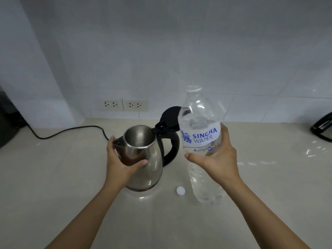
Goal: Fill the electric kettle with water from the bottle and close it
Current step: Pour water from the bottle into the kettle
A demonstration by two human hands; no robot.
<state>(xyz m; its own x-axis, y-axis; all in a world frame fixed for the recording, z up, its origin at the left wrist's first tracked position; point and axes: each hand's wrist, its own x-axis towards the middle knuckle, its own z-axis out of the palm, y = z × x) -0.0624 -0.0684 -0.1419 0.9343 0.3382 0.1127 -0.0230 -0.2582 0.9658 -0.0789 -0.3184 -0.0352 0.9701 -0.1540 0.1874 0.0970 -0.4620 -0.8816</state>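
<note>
A steel electric kettle (152, 164) with a black handle stands on the beige counter (53, 186). Its black lid (170, 117) is flipped up and the inside shows. My left hand (120, 159) grips the kettle's body below the spout. Just right of the kettle, my right hand (215, 159) holds a clear water bottle (201, 133) with a white and blue label, upright and uncapped, with water in it. The bottle's white cap (180, 190) lies on the counter between kettle and bottle.
A black power cord (71, 130) runs from the kettle to the left along the counter. Two wall sockets (125, 104) sit on the tiled wall behind. A dark appliance (7, 123) stands at the left edge, another dark object (322, 127) at the right edge.
</note>
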